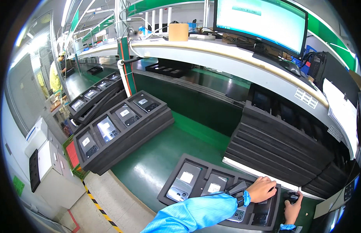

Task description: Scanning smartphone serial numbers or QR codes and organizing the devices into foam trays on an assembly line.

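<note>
A black foam tray [183, 162] lies on the green bench in front of me, with smartphones face down in its slots. One silver-blue phone [184, 182] with a white label lies in the leftmost slot; a grey phone [216, 183] lies beside it. My left hand [262, 189] reaches over the tray's right end, fingers curled; whatever they hold is hidden. Below it, a dark phone [261, 213] sits in the rightmost slot. Just right of the tray, my right hand [292, 211] is closed around a small black rounded object [293, 197], its kind unclear.
Stacked foam trays [273, 139] stand at the right, beneath a shelf [227, 52] bearing a monitor [262, 23]. More stacked trays [126, 134] with phones stand at the left. A pole [124, 66] rises behind them. A person [56, 73] is at the far left.
</note>
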